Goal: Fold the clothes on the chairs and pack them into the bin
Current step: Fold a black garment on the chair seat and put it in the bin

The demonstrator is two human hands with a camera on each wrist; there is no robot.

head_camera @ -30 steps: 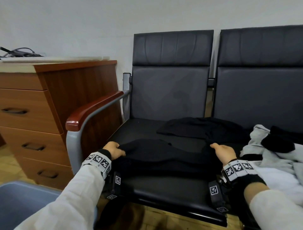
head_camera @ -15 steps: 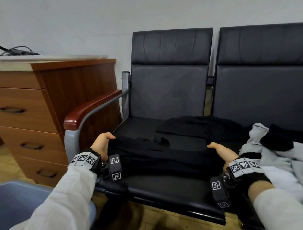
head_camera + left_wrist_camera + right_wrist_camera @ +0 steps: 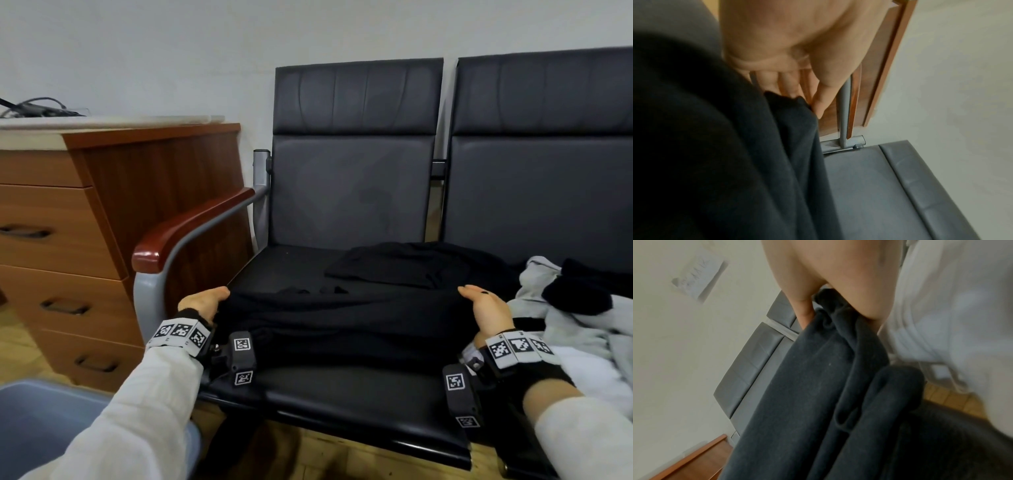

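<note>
A black garment (image 3: pixel 342 318) lies folded across the seat of the left chair (image 3: pixel 342 404). My left hand (image 3: pixel 205 303) grips its left end, thumb and fingers pinching the cloth (image 3: pixel 793 104). At the garment's right end my right hand (image 3: pixel 486 308) holds a bunch of the black fabric (image 3: pixel 834 318) between thumb and fingers. A second black piece (image 3: pixel 404 263) lies flat further back on the seat. The blue-grey bin (image 3: pixel 44 425) stands on the floor at the lower left.
A grey and white garment (image 3: pixel 575 329) with a black item (image 3: pixel 579 294) on it is heaped on the right chair. The chair's red-brown armrest (image 3: pixel 185 229) rises just left of my left hand. A wooden drawer cabinet (image 3: pixel 68 240) stands beyond it.
Both hands have turned from lying on top of the garment to gripping its ends. The front fold has been drawn back toward the seat's middle.
</note>
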